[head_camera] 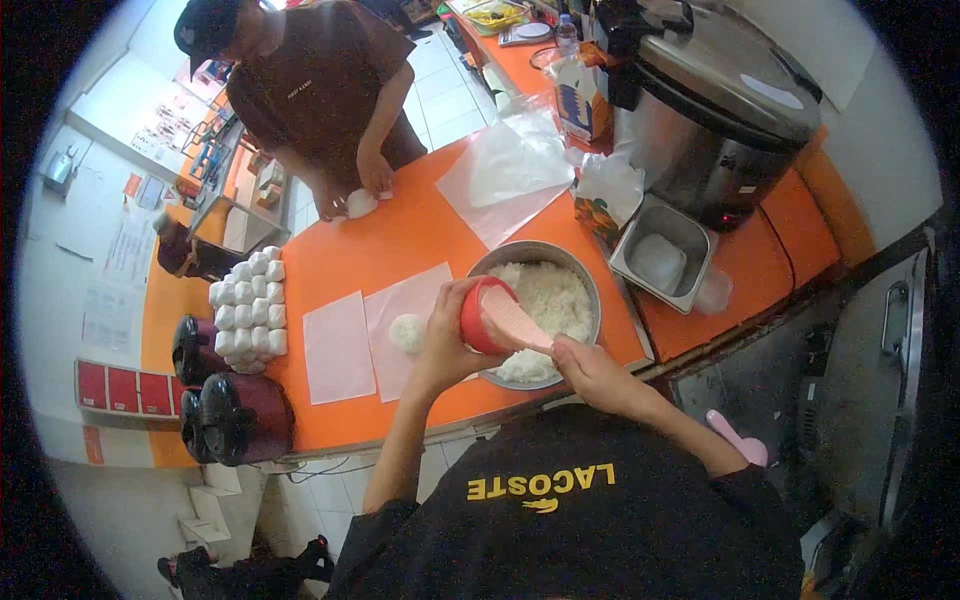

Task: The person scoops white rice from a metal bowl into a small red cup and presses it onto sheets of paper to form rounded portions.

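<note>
My left hand (pixel 442 341) grips a red plastic cup (pixel 480 319), tilted over the near left rim of a round metal pan. In my right hand (pixel 589 371) is the handle of a pink rice paddle (pixel 517 319), its blade at the cup's mouth. White cooked rice (pixel 559 304) lies in the metal pan (pixel 595 289). A molded mound of rice (pixel 407 333) rests on a sheet of paper (pixel 390 300) to the left of my left hand, partly beside my wrist. Another paper sheet (pixel 337 352) lies left of it.
Across the orange table (pixel 315 259), a co-worker (pixel 322 90) handles a white wrapped bundle (pixel 361 203). Stacked white bundles (pixel 250 311) and dark red rice cookers (pixel 247 416) stand left. Plastic sheets (pixel 517 161), a steel container (pixel 664 251) and a large cooker (pixel 712 127) are at the right.
</note>
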`<control>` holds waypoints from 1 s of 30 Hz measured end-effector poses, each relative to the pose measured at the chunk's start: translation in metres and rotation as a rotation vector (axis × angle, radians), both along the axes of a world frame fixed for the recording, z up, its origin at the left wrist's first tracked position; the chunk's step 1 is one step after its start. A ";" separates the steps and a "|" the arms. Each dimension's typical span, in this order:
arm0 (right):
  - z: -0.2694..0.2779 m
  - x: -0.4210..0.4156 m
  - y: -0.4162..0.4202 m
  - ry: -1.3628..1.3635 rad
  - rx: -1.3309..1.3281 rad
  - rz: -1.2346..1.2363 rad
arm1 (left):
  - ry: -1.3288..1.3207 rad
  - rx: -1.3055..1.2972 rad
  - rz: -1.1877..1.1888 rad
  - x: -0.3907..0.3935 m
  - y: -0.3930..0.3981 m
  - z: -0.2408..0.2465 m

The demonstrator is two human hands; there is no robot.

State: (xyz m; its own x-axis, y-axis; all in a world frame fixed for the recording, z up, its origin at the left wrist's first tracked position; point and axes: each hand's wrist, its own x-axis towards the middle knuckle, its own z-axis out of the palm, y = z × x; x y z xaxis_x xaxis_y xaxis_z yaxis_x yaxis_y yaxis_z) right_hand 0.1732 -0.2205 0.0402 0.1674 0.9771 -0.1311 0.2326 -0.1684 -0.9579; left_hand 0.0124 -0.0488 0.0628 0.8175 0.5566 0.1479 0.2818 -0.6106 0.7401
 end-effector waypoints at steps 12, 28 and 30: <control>-0.027 0.015 0.000 0.689 -0.197 -0.050 | -0.302 -0.434 -0.026 -0.002 -0.008 -0.009; -0.008 -0.010 0.001 0.030 -0.014 -0.034 | -0.168 0.118 0.061 0.007 -0.006 -0.025; 0.009 0.010 0.002 -0.075 -0.018 -0.002 | -0.223 -0.102 0.078 0.004 -0.001 -0.028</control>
